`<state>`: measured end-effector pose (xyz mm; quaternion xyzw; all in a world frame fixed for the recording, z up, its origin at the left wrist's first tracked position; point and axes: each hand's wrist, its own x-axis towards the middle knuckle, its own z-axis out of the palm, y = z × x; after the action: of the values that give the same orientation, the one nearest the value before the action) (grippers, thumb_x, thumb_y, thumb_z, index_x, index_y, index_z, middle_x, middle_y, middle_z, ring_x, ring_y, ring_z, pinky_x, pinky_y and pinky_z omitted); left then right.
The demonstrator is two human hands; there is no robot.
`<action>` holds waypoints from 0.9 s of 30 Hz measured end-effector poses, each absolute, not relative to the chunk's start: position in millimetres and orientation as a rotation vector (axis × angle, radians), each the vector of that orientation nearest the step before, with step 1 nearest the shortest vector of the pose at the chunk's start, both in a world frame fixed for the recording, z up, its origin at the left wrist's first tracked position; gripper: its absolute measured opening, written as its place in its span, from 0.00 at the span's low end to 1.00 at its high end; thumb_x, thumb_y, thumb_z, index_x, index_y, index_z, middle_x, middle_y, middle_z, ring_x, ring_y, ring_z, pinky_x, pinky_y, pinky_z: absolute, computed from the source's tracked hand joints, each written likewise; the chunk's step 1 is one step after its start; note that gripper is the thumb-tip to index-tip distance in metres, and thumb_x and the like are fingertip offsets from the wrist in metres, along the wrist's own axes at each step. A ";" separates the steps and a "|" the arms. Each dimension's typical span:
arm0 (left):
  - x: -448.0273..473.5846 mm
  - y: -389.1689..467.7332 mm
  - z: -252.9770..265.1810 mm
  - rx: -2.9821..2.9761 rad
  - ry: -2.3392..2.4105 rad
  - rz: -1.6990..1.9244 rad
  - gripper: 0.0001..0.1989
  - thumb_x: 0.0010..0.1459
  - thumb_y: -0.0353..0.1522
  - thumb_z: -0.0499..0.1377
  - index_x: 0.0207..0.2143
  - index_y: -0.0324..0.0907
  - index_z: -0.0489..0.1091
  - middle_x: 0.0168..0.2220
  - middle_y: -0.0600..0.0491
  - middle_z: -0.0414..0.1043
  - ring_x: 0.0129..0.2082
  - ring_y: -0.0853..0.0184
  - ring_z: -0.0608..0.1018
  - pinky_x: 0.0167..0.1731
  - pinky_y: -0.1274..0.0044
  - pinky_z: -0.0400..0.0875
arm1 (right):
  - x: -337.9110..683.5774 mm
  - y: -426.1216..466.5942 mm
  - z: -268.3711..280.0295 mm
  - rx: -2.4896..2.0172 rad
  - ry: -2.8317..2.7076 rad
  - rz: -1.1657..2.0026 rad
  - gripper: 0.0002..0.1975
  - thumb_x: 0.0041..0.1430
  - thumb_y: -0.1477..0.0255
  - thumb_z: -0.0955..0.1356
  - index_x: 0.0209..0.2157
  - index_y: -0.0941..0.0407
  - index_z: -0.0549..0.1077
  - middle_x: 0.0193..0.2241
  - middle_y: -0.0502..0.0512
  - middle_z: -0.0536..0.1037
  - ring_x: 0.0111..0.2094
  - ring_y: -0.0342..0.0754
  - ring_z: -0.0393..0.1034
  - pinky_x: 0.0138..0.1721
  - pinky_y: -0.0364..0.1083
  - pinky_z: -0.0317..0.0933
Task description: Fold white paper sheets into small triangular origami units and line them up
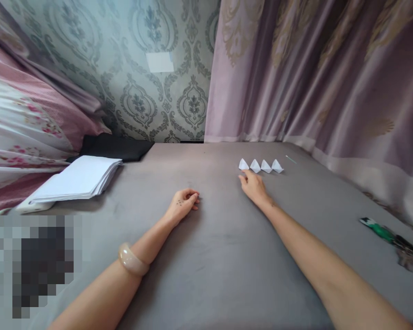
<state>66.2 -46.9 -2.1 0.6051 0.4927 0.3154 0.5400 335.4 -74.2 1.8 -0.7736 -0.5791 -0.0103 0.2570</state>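
Observation:
Several small folded white paper boats stand in a row at the far right of the grey surface. My right hand (253, 185) is just in front of the leftmost paper boat (243, 164), its thumb and forefinger a little apart. The fingertips come up to the near edge of that boat; whether they touch it I cannot tell. Nothing shows between these fingers. My left hand (184, 204) rests on the surface to the left, fingers curled in and thumb against them, with nothing seen in it. A pale bangle (132, 261) is round the left forearm.
At left, a stack of white paper (77, 176) lies beside a black folded item (117, 147). A thin pale stick (291, 159) lies beyond the boats. Keys with a green tool (380, 230) lie at right. Curtains (316, 91) border the right side. A blurred patch covers the lower left.

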 end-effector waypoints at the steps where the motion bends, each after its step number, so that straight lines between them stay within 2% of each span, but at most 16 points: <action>1: 66.0 -46.1 -3.8 1.432 1.164 0.753 0.06 0.56 0.30 0.58 0.35 0.36 0.72 0.26 0.53 0.74 0.19 0.75 0.73 0.24 0.82 0.69 | 325.2 -82.2 1.9 -2.074 -1.622 -0.009 0.18 0.64 0.69 0.61 0.52 0.58 0.71 0.42 0.63 0.79 0.43 0.54 0.73 0.45 0.49 0.62; 3: 66.0 -43.8 -7.3 1.422 1.155 0.757 0.06 0.57 0.30 0.58 0.34 0.36 0.73 0.26 0.53 0.74 0.18 0.75 0.73 0.24 0.82 0.69 | 302.4 -98.7 2.5 -2.013 -1.734 0.040 0.16 0.63 0.69 0.62 0.50 0.55 0.73 0.39 0.59 0.80 0.42 0.51 0.73 0.44 0.47 0.62; 7: 66.4 -40.8 -8.0 1.475 1.120 0.739 0.07 0.58 0.29 0.55 0.33 0.36 0.72 0.26 0.52 0.74 0.19 0.76 0.73 0.25 0.82 0.70 | 260.1 -127.2 4.1 -1.881 -1.916 0.135 0.15 0.64 0.67 0.62 0.49 0.52 0.74 0.42 0.55 0.79 0.42 0.48 0.73 0.43 0.44 0.62; 14: 40.9 -42.7 16.9 1.603 1.140 0.644 0.06 0.52 0.29 0.61 0.31 0.36 0.76 0.22 0.53 0.73 0.25 0.70 0.75 0.26 0.81 0.70 | 248.7 -141.9 -10.4 -1.780 -1.964 0.146 0.15 0.64 0.67 0.61 0.42 0.55 0.77 0.40 0.57 0.76 0.41 0.49 0.71 0.44 0.46 0.62; 18: -6.5 -32.8 28.5 1.861 1.270 0.767 0.11 0.52 0.29 0.57 0.35 0.36 0.78 0.26 0.51 0.76 0.28 0.69 0.75 0.30 0.80 0.69 | 253.8 -133.9 -18.5 -1.744 -1.968 0.098 0.15 0.63 0.65 0.61 0.42 0.54 0.77 0.41 0.57 0.76 0.39 0.51 0.72 0.40 0.48 0.64; 27: -173.5 4.6 70.7 1.835 1.851 1.103 0.18 0.49 0.35 0.57 0.39 0.33 0.77 0.37 0.46 0.78 0.36 0.63 0.77 0.39 0.76 0.69 | 260.4 -128.3 -27.9 -1.701 -1.972 0.095 0.18 0.61 0.61 0.59 0.40 0.53 0.76 0.41 0.56 0.76 0.38 0.51 0.73 0.38 0.50 0.65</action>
<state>-173.5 4.6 70.7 0.6405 0.6460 0.3851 0.1552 260.4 -128.3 -27.9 -0.6295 -0.7298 0.0350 0.2645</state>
